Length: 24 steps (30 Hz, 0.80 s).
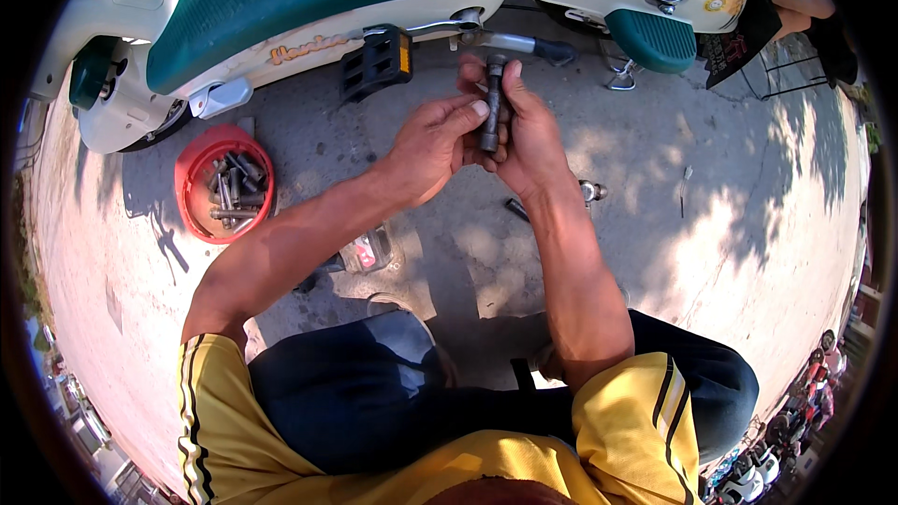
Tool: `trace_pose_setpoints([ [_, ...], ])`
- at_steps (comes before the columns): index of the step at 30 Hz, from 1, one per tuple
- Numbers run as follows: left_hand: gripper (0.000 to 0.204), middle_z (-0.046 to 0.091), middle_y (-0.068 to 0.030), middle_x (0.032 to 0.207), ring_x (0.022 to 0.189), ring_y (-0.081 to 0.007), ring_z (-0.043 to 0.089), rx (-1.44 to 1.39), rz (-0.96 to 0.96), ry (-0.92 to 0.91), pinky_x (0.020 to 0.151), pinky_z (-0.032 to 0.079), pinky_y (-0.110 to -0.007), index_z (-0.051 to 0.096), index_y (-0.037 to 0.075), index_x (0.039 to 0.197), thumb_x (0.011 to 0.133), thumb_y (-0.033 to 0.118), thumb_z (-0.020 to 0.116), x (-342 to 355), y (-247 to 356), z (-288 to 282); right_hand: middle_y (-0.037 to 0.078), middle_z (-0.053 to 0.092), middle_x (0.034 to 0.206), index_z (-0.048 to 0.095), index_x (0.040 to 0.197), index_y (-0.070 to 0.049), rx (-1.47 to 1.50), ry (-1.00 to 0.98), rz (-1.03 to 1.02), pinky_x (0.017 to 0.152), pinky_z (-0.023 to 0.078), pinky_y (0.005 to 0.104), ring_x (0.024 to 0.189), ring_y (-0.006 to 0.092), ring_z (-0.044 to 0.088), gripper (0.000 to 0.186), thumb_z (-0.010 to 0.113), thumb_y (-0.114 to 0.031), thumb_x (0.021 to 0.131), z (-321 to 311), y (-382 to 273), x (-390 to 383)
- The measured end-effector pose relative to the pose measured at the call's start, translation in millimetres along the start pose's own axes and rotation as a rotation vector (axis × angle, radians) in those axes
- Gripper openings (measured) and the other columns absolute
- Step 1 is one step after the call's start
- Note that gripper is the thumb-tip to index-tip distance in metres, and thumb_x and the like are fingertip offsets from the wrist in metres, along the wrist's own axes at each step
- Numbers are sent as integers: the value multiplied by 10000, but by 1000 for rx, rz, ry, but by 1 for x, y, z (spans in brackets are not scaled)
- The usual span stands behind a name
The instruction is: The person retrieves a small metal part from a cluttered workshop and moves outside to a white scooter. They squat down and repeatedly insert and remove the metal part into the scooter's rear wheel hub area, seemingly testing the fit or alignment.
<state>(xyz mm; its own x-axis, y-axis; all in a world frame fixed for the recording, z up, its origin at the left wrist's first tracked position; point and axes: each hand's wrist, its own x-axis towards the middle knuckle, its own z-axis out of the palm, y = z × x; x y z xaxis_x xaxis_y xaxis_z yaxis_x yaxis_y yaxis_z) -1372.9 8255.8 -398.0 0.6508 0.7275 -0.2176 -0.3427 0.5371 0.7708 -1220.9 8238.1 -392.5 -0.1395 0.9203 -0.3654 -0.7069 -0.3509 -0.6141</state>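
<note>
A person crouches on a rough, sunlit concrete ground (730, 187) beside a cream-and-teal scooter (281, 0). At the left, near the scooter's wheel, sits a round red plastic bowl (192, 168) filled with grey, worn metal bolts and sleeves. A black ribbed bicycle-style pedal (376, 61) juts from the scooter's side on a chrome crank. In the centre, just in front of the pedal, both hands meet in mid-air. The left hand (430, 145) has its fingers curled against a dark, cylindrical steel bolt (492, 103), thumb pressing its shank. The right hand (528, 136) wraps the same bolt from the other side, closed around it and holding it upright. The bolt looks dull and greasy, so it may slip from the grip and roll across the ground. To the right, a small shiny metal part (592, 191) and a short dark piece (517, 209) lie loose on the ground, easy to kick away or lose.
</note>
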Motion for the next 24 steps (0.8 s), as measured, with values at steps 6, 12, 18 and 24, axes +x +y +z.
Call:
trace_pose_setpoints([
  [6,281,666,-70,1007,875,-176,651,160,12,110,778,552,-354,611,8,1176,1098,249,490,1,-8,-11,46,677,877,685,1125,-14,-435,275,-156,418,411,247,630,93,606,501,514,-481,1066,11,11,7],
  [12,309,659,-85,1086,927,-175,651,58,33,112,824,561,-372,581,-4,1260,1108,232,452,-1,-3,-12,20,643,803,672,998,-14,-320,231,-118,397,372,250,576,92,573,372,680,-386,1000,27,0,10],
  [18,311,651,-80,1071,916,-171,653,64,66,202,815,571,-364,603,-5,1230,1108,237,452,5,7,-9,37,621,753,684,929,36,-484,307,-245,443,392,286,601,85,523,390,673,-347,996,36,4,25],
  [24,299,642,-46,960,840,-140,636,-11,96,239,764,589,-333,640,-10,1172,1086,251,521,13,11,-6,46,613,756,686,895,57,-487,325,-289,573,431,307,693,110,512,392,650,-317,1005,40,1,35],
])
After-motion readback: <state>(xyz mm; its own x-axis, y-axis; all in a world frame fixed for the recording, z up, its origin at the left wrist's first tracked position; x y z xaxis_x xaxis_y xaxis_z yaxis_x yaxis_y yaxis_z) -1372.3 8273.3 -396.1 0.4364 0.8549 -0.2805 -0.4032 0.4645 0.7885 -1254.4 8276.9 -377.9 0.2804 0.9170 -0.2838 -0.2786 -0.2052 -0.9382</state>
